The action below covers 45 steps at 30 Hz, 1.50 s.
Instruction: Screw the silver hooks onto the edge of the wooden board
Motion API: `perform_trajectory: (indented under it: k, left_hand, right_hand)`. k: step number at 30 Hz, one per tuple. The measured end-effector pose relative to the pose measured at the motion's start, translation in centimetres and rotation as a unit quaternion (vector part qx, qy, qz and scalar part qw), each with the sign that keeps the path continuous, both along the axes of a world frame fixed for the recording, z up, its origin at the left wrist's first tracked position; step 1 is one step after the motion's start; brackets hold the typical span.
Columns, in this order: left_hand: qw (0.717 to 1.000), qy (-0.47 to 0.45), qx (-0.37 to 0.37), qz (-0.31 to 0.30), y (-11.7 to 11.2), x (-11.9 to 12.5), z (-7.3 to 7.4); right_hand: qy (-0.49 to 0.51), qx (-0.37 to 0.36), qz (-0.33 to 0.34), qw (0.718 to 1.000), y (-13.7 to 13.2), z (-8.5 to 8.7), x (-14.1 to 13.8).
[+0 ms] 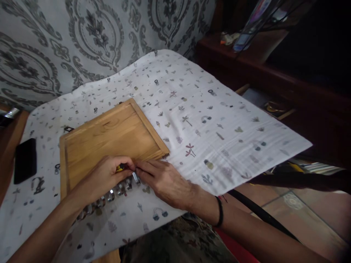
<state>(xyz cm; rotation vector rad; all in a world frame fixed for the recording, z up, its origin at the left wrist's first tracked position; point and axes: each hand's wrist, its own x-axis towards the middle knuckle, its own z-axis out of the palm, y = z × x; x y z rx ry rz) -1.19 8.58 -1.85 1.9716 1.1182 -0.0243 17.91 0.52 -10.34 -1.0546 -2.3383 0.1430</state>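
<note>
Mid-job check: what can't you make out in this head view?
All in the head view:
- Yellow-and-black object: mostly hidden by the left hand gripping it.
- Wooden panel: part of its near edge is covered by both hands, including the right hand.
- Shiny item: cut off by the left picture edge.
- Drawer contents: too dim and small.

Wooden panel (109, 135), shiny metal pieces (110, 195)
</note>
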Motion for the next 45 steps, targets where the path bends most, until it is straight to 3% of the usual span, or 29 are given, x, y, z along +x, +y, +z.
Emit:
perform_trajectory:
  k: [20, 45]
  left_hand:
    - [1.000, 0.008, -0.001, 0.023, -0.1, -1.1, -1.0]
    - [1.000, 0.004, 0.002, 0.013, 0.0, -0.4, -0.2]
  right_hand:
    - [0.044, -0.016, 0.009, 0.999, -0.2, 0.3, 0.1]
    - [0.023, -0.023, 0.017, 0.999, -0.2, 0.5, 0.3]
